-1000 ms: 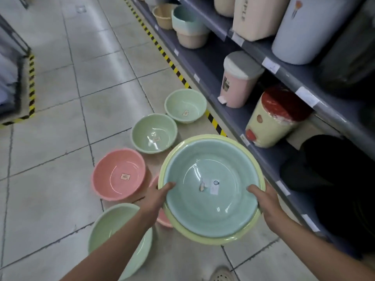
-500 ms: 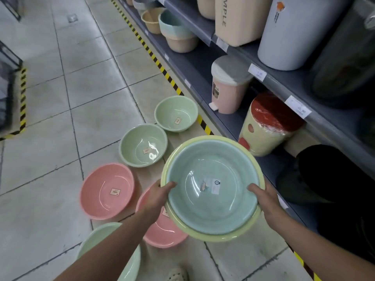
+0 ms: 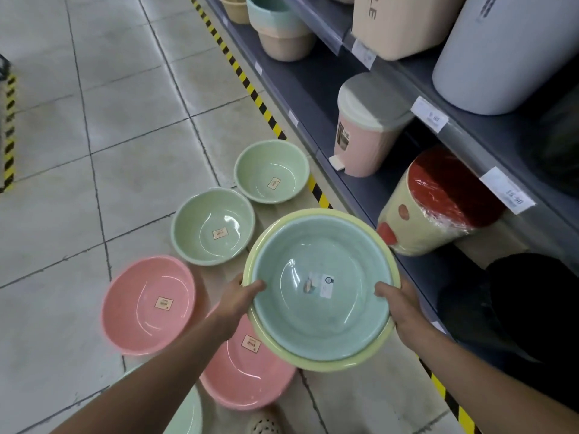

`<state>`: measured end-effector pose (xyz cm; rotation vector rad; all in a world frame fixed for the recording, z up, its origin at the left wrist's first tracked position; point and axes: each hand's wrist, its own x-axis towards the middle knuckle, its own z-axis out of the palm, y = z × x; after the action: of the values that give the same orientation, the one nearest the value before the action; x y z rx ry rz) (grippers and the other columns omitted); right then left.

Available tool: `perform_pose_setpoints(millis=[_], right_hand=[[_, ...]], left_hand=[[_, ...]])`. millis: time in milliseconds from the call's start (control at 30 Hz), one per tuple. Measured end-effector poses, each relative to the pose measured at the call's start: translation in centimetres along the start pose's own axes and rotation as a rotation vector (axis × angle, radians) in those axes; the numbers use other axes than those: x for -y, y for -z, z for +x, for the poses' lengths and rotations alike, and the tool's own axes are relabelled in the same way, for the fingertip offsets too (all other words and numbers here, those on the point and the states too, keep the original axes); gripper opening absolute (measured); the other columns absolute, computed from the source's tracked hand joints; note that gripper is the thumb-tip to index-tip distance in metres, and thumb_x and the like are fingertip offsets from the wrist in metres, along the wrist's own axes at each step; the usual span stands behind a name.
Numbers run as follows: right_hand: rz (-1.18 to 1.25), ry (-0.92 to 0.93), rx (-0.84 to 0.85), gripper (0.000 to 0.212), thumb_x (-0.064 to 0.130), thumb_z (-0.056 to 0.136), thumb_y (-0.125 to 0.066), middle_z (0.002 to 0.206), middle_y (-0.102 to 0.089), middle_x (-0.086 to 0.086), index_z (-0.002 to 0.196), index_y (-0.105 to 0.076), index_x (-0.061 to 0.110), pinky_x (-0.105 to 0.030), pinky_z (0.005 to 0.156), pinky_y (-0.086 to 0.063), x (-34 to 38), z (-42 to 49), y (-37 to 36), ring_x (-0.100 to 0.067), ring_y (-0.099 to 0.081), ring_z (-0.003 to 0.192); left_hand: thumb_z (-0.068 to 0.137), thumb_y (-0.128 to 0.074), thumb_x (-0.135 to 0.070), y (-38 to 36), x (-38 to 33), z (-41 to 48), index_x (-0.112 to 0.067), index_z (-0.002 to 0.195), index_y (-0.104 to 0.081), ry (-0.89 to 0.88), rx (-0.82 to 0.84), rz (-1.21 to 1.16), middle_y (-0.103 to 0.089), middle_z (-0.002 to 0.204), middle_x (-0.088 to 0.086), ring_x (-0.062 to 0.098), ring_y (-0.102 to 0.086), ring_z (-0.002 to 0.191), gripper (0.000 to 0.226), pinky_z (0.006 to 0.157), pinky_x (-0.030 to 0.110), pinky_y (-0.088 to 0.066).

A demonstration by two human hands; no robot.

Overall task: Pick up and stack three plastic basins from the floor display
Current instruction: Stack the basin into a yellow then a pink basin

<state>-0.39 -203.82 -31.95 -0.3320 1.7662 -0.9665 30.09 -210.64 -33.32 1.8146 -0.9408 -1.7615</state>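
Blue-green basin (image 3: pixel 322 288) is sitting nested inside the yellow basin (image 3: pixel 329 366) you are holding above the pink basin (image 3: pixel 247 371) on the floor, left hand (image 3: pixel 238 303) and right hand (image 3: pixel 399 303) each closing its grip on opposite rims

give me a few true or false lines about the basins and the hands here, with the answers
1. Both hands hold the stack: the left hand and right hand grip opposite rims. True.
2. The blue-green basin sits nested inside the yellow basin. True.
3. The held stack rests on the floor. False: it is lifted above the floor basins.
4. Two pink basins lie on the floor: the left pink basin and the near pink basin. True.
5. The two green basins, near and far, are stacked together. False: they sit apart, side by side.
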Motion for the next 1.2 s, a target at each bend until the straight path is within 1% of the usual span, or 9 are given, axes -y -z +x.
perform_pose_setpoints(millis=[167, 267, 367, 433, 533, 733, 967, 1100, 1200], right_hand=[[-0.036, -0.023, 0.034, 0.040, 0.004, 0.072, -0.064, 0.094, -0.078, -0.009, 0.110, -0.071, 0.014, -0.033, 0.065, -0.055, 0.5, 6.1, -0.9, -0.031, -0.074, 0.088], [-0.069, -0.008, 0.076, 0.042, -0.004, 0.076, -0.061, 0.094, -0.078, -0.006, 0.110, -0.071, 0.019, -0.034, 0.065, -0.057, 0.8, 10.1, -1.5, -0.028, -0.074, 0.087], [-0.118, -0.015, 0.102, 0.043, -0.007, 0.076, -0.059, 0.094, -0.078, -0.006, 0.109, -0.071, 0.020, -0.036, 0.065, -0.059, 0.2, 14.6, -2.1, -0.028, -0.074, 0.087], [-0.146, -0.029, 0.133, 0.045, -0.006, 0.076, -0.060, 0.098, -0.077, -0.008, 0.111, -0.071, 0.019, -0.039, 0.069, -0.061, -0.4, 17.7, -2.5, -0.029, -0.074, 0.091], [-0.164, -0.052, 0.162, 0.047, -0.006, 0.077, -0.060, 0.102, -0.076, -0.008, 0.115, -0.069, 0.019, -0.039, 0.072, -0.060, -1.7, 22.0, -3.5, -0.027, -0.073, 0.091], [-0.242, -0.065, 0.213, 0.042, -0.007, 0.081, -0.058, 0.096, -0.072, -0.007, 0.112, -0.066, 0.020, -0.026, 0.055, -0.052, -4.3, 27.8, -5.7, -0.023, -0.069, 0.082], [-0.265, -0.102, 0.244, 0.047, -0.008, 0.080, -0.056, 0.101, -0.072, -0.010, 0.117, -0.065, 0.019, -0.031, 0.063, -0.054, -7.5, 32.6, -7.0, -0.026, -0.069, 0.087], [-0.275, -0.105, 0.259, 0.048, -0.008, 0.080, -0.056, 0.101, -0.072, -0.010, 0.115, -0.065, 0.022, -0.031, 0.061, -0.055, -8.3, 34.6, -6.9, -0.026, -0.069, 0.085], [-0.280, -0.114, 0.242, 0.044, -0.008, 0.081, -0.056, 0.098, -0.071, -0.010, 0.114, -0.065, 0.019, -0.029, 0.058, -0.053, -8.9, 35.9, -6.7, -0.025, -0.068, 0.082]], left_hand=[[0.063, -0.074, -0.029, -1.6, 0.0, 3.8, -0.014, 0.117, -0.068, -0.011, -0.033, -0.032, -0.076, 0.106, 0.018, 0.039, -0.074, 0.096, 0.056, 0.087, 0.062, -0.057], [0.079, -0.070, -0.005, -3.1, -0.3, 6.0, -0.010, 0.113, -0.067, -0.063, -0.109, 0.005, -0.076, 0.098, 0.015, 0.033, -0.075, 0.088, 0.035, 0.079, 0.049, -0.062], [0.069, -0.070, -0.020, -4.3, 1.0, 9.5, -0.006, 0.119, -0.065, 0.027, -0.151, -0.027, -0.076, 0.096, 0.017, 0.035, -0.075, 0.082, 0.052, 0.066, 0.047, -0.063], [0.064, -0.069, -0.027, -5.0, 2.5, 12.6, -0.005, 0.120, -0.063, 0.063, -0.183, -0.051, -0.075, 0.096, 0.019, 0.032, -0.074, 0.076, 0.061, 0.052, 0.034, -0.057], [0.064, -0.066, -0.024, -6.0, 3.6, 15.6, -0.008, 0.109, -0.065, 0.102, -0.241, -0.089, -0.073, 0.086, 0.014, 0.024, -0.070, 0.064, 0.048, 0.043, 0.024, -0.049], [0.065, -0.065, -0.023, -6.6, 8.0, 20.6, -0.008, 0.108, -0.068, 0.155, -0.289, -0.125, -0.075, 0.087, 0.016, 0.027, -0.071, 0.066, 0.045, 0.047, 0.028, -0.051], [0.064, -0.065, -0.024, -7.1, 11.9, 24.9, -0.008, 0.109, -0.068, 0.174, -0.298, -0.148, -0.076, 0.094, 0.018, 0.031, -0.073, 0.075, 0.047, 0.053, 0.031, -0.055], [0.066, -0.065, -0.023, -7.5, 13.6, 26.8, -0.007, 0.110, -0.068, 0.174, -0.261, -0.149, -0.076, 0.097, 0.018, 0.031, -0.074, 0.079, 0.046, 0.062, 0.035, -0.060], [0.067, -0.065, -0.025, -8.2, 14.3, 27.9, -0.008, 0.109, -0.068, 0.172, -0.236, -0.150, -0.076, 0.097, 0.016, 0.030, -0.074, 0.081, 0.046, 0.061, 0.031, -0.058]])
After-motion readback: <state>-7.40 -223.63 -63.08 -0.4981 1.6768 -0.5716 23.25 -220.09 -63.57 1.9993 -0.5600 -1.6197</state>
